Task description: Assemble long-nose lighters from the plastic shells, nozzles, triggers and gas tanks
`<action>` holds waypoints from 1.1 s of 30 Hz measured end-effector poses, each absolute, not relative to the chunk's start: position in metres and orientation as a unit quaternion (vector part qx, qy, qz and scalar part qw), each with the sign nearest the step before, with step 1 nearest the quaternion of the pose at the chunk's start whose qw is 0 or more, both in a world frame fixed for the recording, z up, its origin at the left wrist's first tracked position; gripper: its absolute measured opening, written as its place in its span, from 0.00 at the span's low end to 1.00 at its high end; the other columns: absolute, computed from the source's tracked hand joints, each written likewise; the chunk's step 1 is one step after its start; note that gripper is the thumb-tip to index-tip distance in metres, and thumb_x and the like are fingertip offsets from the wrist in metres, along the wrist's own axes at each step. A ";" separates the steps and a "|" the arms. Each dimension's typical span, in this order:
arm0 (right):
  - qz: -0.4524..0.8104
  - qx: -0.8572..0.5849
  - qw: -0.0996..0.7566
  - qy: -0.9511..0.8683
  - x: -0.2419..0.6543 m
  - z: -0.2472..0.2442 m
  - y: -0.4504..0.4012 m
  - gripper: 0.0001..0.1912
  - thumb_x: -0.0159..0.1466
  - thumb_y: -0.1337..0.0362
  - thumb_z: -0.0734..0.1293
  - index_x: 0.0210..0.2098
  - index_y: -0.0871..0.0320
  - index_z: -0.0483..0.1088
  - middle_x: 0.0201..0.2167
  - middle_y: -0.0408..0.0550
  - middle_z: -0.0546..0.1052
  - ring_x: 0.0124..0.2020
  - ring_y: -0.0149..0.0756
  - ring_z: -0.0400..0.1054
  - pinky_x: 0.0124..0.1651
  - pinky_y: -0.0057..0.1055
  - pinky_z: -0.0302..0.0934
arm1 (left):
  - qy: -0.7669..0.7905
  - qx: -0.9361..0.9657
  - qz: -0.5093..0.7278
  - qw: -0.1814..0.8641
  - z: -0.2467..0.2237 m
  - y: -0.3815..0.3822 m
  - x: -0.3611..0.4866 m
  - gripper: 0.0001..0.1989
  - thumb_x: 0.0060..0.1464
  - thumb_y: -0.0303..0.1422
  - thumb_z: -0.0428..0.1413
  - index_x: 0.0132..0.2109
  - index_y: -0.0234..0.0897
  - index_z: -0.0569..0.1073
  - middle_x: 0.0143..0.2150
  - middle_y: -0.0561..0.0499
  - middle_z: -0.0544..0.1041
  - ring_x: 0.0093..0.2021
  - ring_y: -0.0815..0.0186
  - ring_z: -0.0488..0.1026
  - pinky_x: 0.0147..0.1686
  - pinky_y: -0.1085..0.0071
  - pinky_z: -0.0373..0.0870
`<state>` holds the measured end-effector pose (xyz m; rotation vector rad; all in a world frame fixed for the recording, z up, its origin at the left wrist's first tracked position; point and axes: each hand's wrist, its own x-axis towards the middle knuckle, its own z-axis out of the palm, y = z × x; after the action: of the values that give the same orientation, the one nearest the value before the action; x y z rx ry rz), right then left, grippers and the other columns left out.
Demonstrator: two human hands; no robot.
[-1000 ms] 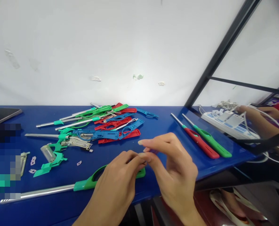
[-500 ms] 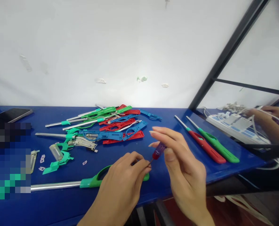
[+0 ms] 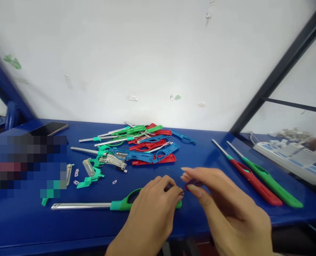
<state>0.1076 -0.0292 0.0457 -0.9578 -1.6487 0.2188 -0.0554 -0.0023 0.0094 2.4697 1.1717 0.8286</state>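
A green gas lighter [image 3: 124, 204] with a long metal tube lies along the front of the blue table. My left hand [image 3: 151, 209] is closed over its handle and hides most of it. Between the thumb and fingers of my right hand [image 3: 235, 209] is a small screwdriver [image 3: 191, 185] with a reddish-purple handle, mostly covered by the fingers. Its thin shaft points left, to the fingertips of my left hand at the handle's end. Whether the tip touches the lighter is hidden.
Opened lighter shells [image 3: 131, 155] in red, green and blue are heaped at the back. Loose teal parts [image 3: 90, 180] lie front left of them. A red lighter [image 3: 256, 183] and a green lighter [image 3: 277, 185] rest at the right, near a power strip [image 3: 283, 161]. A phone [image 3: 52, 128] lies back left.
The view has swung left, so everything appears further right. My right hand has brought the screwdriver to a lower, flatter angle, with its fingers closed further over the handle. My left hand stays on the lighter.
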 end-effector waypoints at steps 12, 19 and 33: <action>0.062 -0.422 0.655 -0.623 0.105 0.038 -0.031 0.09 0.69 0.68 0.77 0.41 0.44 0.85 0.40 0.40 0.88 0.40 0.40 0.85 0.43 0.32 0.81 | 0.422 0.867 0.224 0.143 0.012 -0.003 -0.054 0.11 0.74 0.26 0.57 0.54 0.43 0.81 0.52 0.49 0.83 0.49 0.54 0.82 0.48 0.54 0.82; 0.010 -0.489 0.534 -0.690 0.130 0.039 -0.028 0.13 0.75 0.54 0.71 0.54 0.44 0.85 0.47 0.43 0.88 0.43 0.40 0.84 0.41 0.29 0.77 | 0.433 0.868 0.193 0.148 0.015 -0.005 -0.054 0.11 0.75 0.28 0.55 0.55 0.43 0.81 0.52 0.48 0.82 0.49 0.52 0.81 0.49 0.51 0.82; 0.023 -0.473 0.601 -0.644 0.114 0.041 -0.035 0.06 0.71 0.61 0.75 0.45 0.43 0.86 0.39 0.40 0.88 0.36 0.41 0.82 0.38 0.34 0.77 | 0.417 0.873 0.199 0.154 0.016 -0.008 -0.058 0.13 0.74 0.24 0.54 0.56 0.42 0.80 0.54 0.47 0.80 0.51 0.53 0.80 0.52 0.52 0.81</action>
<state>0.1144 -0.0351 0.0412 -1.0960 -1.4913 0.0530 -0.0576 -0.0075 0.0163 2.5033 1.1956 0.5694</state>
